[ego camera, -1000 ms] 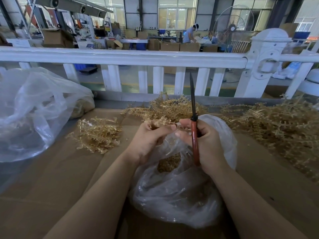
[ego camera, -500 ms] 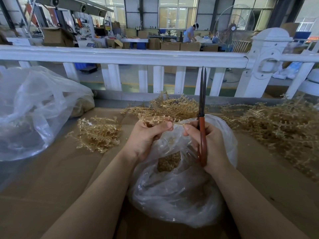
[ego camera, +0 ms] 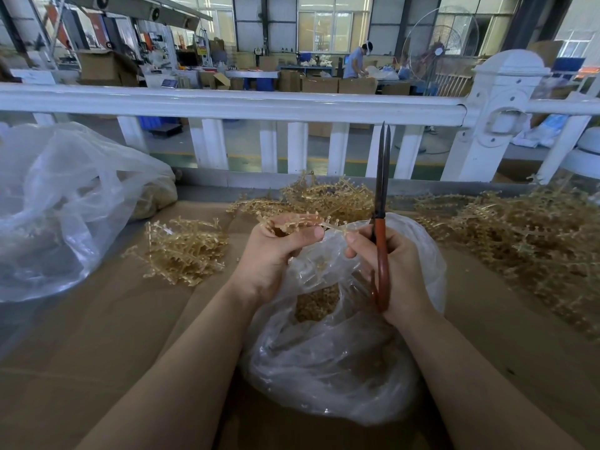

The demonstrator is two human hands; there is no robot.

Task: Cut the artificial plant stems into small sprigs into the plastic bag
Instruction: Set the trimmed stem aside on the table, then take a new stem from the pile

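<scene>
My left hand pinches a stem over the mouth of the plastic bag, which sits right under both hands. My right hand is wrapped around the scissors, blades closed and pointing up, its fingertips meeting the stem's free end. Cut sprigs already lie in the bag. I judge much is left: one small heap left of my hands, another just beyond them, and a big pile to the right.
</scene>
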